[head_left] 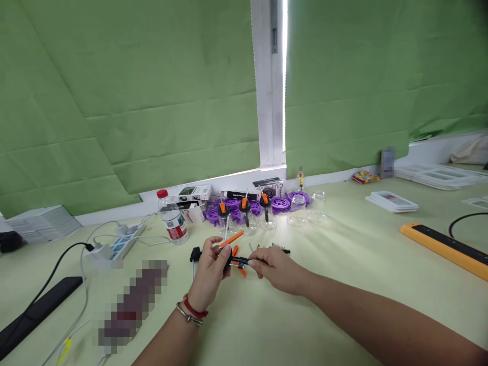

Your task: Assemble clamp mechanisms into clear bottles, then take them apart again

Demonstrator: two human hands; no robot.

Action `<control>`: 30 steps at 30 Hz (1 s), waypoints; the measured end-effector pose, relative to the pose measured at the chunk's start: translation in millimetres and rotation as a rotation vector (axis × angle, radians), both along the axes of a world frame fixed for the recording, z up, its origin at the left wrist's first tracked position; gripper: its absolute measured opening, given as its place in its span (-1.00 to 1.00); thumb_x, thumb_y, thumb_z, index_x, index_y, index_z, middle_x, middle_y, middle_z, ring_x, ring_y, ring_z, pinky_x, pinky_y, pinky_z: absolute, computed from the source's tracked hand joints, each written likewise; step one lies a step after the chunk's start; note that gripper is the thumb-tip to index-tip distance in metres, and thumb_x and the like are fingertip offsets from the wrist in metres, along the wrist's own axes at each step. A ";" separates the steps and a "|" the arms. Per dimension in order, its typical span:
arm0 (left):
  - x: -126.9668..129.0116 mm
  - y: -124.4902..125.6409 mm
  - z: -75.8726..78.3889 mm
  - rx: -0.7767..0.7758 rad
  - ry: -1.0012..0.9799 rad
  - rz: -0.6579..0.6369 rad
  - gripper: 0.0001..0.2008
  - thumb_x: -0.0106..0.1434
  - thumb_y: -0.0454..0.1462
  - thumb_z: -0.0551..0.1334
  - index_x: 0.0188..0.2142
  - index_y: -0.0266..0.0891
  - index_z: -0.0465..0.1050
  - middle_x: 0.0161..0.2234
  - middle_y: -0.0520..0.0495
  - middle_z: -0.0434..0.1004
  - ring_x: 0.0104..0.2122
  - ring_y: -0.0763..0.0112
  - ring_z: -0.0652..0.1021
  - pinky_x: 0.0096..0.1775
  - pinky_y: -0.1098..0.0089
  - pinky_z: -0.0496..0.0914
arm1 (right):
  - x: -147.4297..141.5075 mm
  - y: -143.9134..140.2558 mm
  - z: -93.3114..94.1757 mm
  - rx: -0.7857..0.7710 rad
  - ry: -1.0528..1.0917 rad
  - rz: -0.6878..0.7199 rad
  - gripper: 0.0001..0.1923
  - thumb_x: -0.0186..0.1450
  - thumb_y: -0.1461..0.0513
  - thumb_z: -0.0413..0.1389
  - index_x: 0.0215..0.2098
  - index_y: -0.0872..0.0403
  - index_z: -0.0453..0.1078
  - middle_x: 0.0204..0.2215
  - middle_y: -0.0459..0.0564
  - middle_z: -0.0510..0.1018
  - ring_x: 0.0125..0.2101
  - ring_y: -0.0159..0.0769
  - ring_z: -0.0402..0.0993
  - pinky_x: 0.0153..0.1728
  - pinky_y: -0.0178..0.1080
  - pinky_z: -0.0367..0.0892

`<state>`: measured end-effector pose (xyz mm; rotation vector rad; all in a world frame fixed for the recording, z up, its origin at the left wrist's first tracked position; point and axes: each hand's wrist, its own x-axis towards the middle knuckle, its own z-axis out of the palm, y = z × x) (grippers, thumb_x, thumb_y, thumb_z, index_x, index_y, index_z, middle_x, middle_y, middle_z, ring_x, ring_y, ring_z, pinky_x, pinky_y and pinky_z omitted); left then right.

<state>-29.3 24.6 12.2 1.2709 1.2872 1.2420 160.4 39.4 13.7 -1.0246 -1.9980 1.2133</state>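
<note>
A black and orange part (243,271) with orange blade-like pieces is held between my two hands. My left hand (210,268) wraps its fingers around the dark hub end. My right hand (275,265) pinches the black rod-like end on the other side. Beside my left hand is a small black piece (195,254) with a light stem. Just beyond my right hand lies a spring (280,247) among small parts, partly covered by the fingers. Behind the hands, several clear jars carry black and orange tops (245,204) with metal rods.
Purple disc-like parts (281,205) and small boxes (194,192) line the back by the wall. A red-capped bottle (173,218) stands left of them. A power strip (127,241) with cables lies at left. An orange and black bar (442,249) and stacked cards (392,201) lie at right.
</note>
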 end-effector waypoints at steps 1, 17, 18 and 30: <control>-2.0 1.1 -1.6 0.055 0.021 0.005 -0.59 0.18 0.00 0.14 -0.06 -0.07 0.12 -0.43 0.13 0.32 -0.60 0.57 0.35 -0.52 0.50 0.30 | -0.6 0.0 -1.9 -0.073 0.032 -0.017 -0.65 0.26 0.02 0.00 -0.53 0.09 0.32 -0.61 -0.14 0.33 -0.62 -0.46 0.10 -0.56 -0.35 0.04; -11.6 5.5 -9.1 0.480 0.541 0.147 -0.63 0.22 -0.17 0.17 0.01 -0.12 0.25 -0.11 -0.12 0.40 -0.12 0.26 0.44 -0.08 0.25 0.31 | 3.4 -10.2 -19.5 -0.317 0.287 0.096 -0.66 0.26 0.00 0.04 -0.45 0.10 0.30 -0.55 -0.13 0.38 -0.58 -0.48 0.14 -0.49 -0.36 0.09; -12.0 7.2 -9.3 0.474 0.559 0.142 -0.62 0.21 -0.16 0.18 0.02 -0.13 0.25 -0.10 -0.12 0.40 -0.12 0.26 0.43 -0.08 0.25 0.30 | 3.1 -9.3 -21.5 -0.297 0.252 0.080 -0.65 0.28 0.00 0.01 -0.46 0.10 0.29 -0.56 -0.13 0.39 -0.59 -0.48 0.13 -0.50 -0.36 0.09; 0.5 7.6 -18.7 0.309 0.661 0.102 -0.19 -0.29 -0.09 0.45 0.00 -0.16 0.27 -0.33 -0.03 0.42 -0.36 0.21 0.45 -0.40 0.38 0.25 | -6.2 -12.1 -49.2 -0.177 0.074 0.007 -0.61 0.35 0.05 -0.14 -0.52 0.09 0.24 -0.62 -0.12 0.35 -0.66 -0.48 0.11 -0.60 -0.38 0.08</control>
